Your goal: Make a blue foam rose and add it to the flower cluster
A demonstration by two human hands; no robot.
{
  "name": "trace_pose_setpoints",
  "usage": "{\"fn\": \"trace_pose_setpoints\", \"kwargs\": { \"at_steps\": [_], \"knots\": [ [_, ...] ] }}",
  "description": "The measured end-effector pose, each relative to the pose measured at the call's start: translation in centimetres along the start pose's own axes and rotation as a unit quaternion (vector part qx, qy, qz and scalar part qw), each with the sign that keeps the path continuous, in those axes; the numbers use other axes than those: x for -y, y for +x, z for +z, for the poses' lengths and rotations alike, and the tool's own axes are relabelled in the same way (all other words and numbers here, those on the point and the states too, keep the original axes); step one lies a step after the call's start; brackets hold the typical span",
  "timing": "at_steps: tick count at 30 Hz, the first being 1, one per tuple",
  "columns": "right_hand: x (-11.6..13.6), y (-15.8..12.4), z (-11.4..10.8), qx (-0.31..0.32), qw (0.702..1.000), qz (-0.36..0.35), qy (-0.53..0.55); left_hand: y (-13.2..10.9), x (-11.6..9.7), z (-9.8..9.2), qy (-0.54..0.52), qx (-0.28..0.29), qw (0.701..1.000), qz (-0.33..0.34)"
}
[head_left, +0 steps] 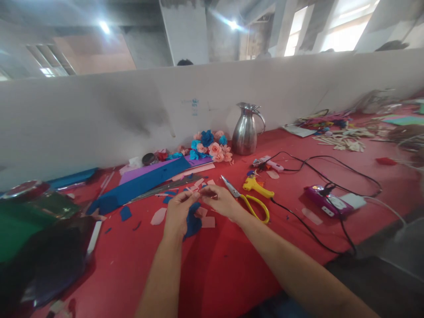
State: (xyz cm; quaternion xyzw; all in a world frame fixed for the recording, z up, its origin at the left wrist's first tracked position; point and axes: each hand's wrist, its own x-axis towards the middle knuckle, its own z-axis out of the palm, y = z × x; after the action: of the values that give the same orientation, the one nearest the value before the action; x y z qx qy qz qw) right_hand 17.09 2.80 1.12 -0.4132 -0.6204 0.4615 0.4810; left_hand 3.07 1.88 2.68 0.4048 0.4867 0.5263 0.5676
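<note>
Cut paper pieces (208, 222), pink and dark blue, are scattered at the centre of the frame on a red tabletop (132, 269), around and beneath two bare hands. Thumb and fingers of the left hand (181, 206) and right hand (218, 201) are brought together in pinching poses; whether a scrap is gripped cannot be told. Small pieces could be lost or creased if brushed by a forearm. Yellow-handled scissors (253, 207) are left just beside the right hand, so a knuckle could be nicked by a sideways sweep. A yellow glue gun (260, 186) could be dragged if its black cord (304, 227) were snagged. Behind, right of centre, a steel jug (245, 134) is stood upright, its contents hidden. At the left edge, a green see-through container (54, 201) is blurred; what is inside cannot be made out.
</note>
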Motion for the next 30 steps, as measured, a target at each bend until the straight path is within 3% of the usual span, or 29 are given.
{"fn": "trace_pose_setpoints", "kwargs": {
  "at_steps": [4,30],
  "knots": [
    [0.9,0.0,-0.6,-0.003,0.998,0.000,0.067,0.0,0.2,0.0,0.053,0.039,0.998,-0.020],
    [1.4,-0.1,-0.7,-0.036,0.990,-0.003,0.138,-0.2,0.3,0.3,0.094,0.067,0.993,-0.027]
  ]
}}
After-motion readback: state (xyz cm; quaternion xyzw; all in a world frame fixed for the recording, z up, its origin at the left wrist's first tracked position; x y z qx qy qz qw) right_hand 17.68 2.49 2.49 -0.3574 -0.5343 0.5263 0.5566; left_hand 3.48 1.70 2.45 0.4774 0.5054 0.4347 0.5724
